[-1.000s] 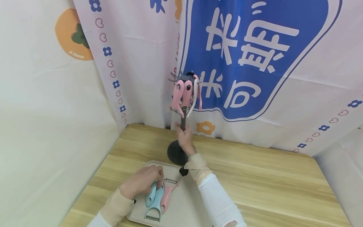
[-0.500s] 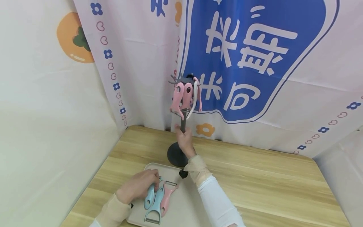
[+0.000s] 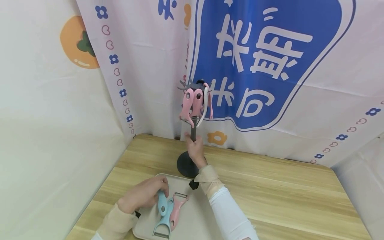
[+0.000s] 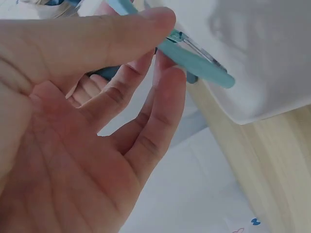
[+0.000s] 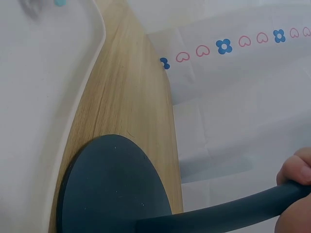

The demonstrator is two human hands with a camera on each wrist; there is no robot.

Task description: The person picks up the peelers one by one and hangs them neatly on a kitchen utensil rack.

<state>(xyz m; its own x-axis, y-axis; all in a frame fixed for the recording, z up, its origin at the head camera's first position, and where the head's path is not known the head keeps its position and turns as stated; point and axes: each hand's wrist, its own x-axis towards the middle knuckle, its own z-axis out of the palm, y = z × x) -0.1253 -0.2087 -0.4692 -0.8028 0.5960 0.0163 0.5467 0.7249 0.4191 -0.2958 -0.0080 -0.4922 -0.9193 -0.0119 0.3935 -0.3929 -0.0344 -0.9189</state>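
My left hand pinches a light blue peeler between thumb and fingers, over the left side of a pale tray. In the left wrist view the thumb lies over the blue peeler near its blade end. Beside it on the tray lie another light blue peeler and a pink peeler. My right hand grips the dark post of a hook stand. From its top hooks hang pink peelers and a white one.
The stand's round base sits on the wooden table just behind the tray. A printed cloth hangs behind the table, close to the stand. A plain pale cloth rises at the left.
My left hand has drawn the light blue peeler slightly up, and its handle now points more toward the front of the tray. My right hand stays on the post.
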